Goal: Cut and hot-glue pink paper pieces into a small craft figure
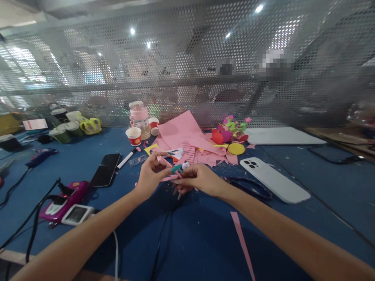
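My left hand is closed on a piece of pink paper that curls up between its fingers. Close beside it, my right hand pinches at the lower end of the same pink paper, thumb and fingers together. A small teal piece and a white bit show between the two hands; what they are is too small to tell. Just behind the hands lie scissors with orange handles and a pink sheet with dark stripes. A loose pink paper strip lies in front.
Pink paper sheets and colourful cutouts are piled at the back, near paper cups and a bottle. A black phone and magenta power strip lie left, a white phone right. A cable crosses in front.
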Demonstrator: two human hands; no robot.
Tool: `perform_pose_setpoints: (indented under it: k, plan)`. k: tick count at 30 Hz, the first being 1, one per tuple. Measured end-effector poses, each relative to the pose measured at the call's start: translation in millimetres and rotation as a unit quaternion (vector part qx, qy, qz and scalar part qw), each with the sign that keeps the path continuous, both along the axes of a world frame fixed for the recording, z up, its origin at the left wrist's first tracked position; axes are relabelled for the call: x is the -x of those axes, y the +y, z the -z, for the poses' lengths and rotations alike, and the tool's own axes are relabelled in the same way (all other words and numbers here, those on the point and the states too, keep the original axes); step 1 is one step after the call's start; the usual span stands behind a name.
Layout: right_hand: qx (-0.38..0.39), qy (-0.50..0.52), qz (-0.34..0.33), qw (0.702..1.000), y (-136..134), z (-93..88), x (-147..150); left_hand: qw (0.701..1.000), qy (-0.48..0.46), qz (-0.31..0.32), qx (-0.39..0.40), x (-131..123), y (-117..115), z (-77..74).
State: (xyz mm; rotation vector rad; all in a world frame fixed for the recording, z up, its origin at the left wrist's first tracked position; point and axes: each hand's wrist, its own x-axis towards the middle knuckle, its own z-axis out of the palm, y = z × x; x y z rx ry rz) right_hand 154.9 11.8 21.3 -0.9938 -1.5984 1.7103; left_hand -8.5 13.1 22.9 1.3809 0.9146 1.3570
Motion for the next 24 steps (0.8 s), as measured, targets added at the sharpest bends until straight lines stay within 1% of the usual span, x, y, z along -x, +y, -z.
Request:
perform_pose_setpoints:
  k: [6, 10, 12, 15, 20, 22, 24]
  plan:
    - [0.002, 0.009, 0.055, 0.998, -2, 2.8, 4, 0.999, 0.017, -0.010, 0.026, -1, -1, -2.4]
    - [0.001, -0.005, 0.088, 0.996, -4, 6.7, 6, 0.999, 0.023, 0.004, 0.044, -1, -3, -3.9]
    - [0.002, -0.009, 0.094, 0.996, -5, 7.3, 8, 0.999, 0.016, 0.010, 0.049, -2, -4, -4.0]
    - [0.005, 0.003, 0.080, 0.997, -7, 4.8, 9, 0.999, 0.002, 0.005, 0.051, -2, -4, -3.1]
    - [0.030, 0.007, -0.028, 0.999, -5, -2.7, 4, 0.998, -0.016, -0.003, 0.060, -1, -1, -1.5]
    - [0.028, 0.004, -0.038, 0.999, -4, -2.8, 2, 0.998, -0.022, 0.000, 0.063, -1, -1, -1.8]
    - [0.025, -0.003, -0.023, 0.999, -3, -1.5, 1, 0.997, -0.025, 0.015, 0.072, -2, -1, -2.5]
